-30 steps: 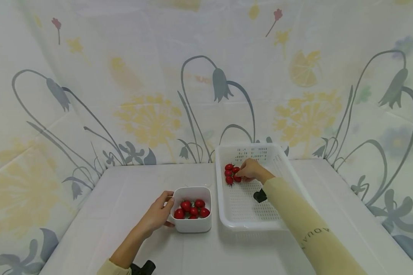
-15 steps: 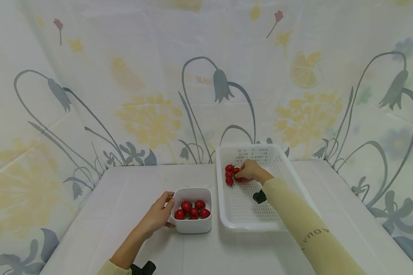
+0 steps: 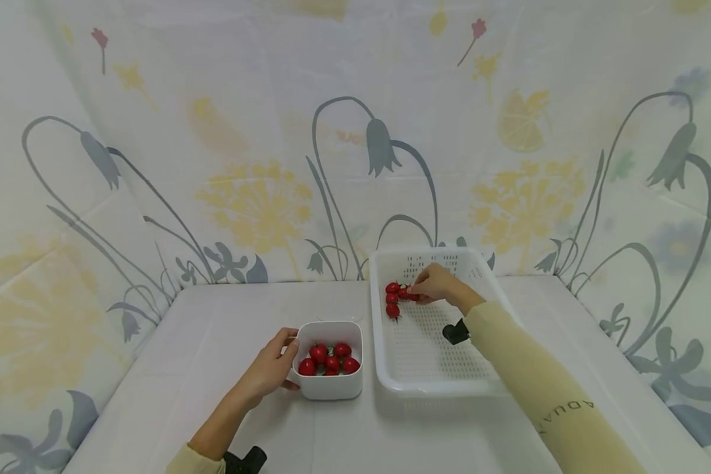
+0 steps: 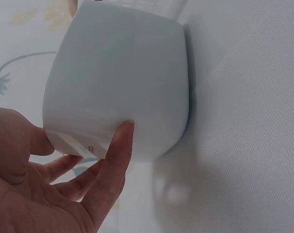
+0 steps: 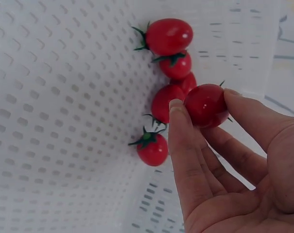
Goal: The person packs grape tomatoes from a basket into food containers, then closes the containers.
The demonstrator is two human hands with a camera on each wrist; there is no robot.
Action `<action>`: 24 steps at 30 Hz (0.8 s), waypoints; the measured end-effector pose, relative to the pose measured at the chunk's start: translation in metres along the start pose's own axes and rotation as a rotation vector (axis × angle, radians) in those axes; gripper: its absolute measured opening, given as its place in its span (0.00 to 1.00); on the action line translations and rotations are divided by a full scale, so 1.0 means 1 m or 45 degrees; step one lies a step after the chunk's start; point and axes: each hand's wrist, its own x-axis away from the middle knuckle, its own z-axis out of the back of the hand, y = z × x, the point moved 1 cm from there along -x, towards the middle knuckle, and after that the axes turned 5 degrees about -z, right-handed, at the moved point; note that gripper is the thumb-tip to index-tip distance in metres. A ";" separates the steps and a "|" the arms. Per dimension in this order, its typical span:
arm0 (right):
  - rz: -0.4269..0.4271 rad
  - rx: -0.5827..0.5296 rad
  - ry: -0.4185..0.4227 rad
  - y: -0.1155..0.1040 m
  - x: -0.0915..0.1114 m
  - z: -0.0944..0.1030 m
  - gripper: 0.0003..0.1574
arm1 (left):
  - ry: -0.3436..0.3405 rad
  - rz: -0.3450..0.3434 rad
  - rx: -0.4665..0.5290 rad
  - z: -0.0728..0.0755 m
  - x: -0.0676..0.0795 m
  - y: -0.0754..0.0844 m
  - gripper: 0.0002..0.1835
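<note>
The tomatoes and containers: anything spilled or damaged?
Nothing stands out. The visible tomatoes look whole and sit inside the white box or basket, apart from one tomato pinched by the right hand; box and basket look intact.

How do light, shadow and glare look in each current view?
Head: soft, fairly even light, with a faint shadow on the table in front of the basket. Left wrist: the white container casts a shadow broken by pale patches. Right wrist: small bright glints on the held tomato.
</note>
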 end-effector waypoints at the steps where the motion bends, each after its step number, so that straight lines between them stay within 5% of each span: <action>1: 0.003 -0.010 0.003 -0.001 0.001 0.001 0.15 | -0.001 0.001 -0.001 0.000 0.000 0.000 0.17; 24: 0.260 -0.033 -0.004 -0.022 0.060 0.018 0.17 | -0.001 -0.010 0.006 -0.001 0.002 -0.001 0.18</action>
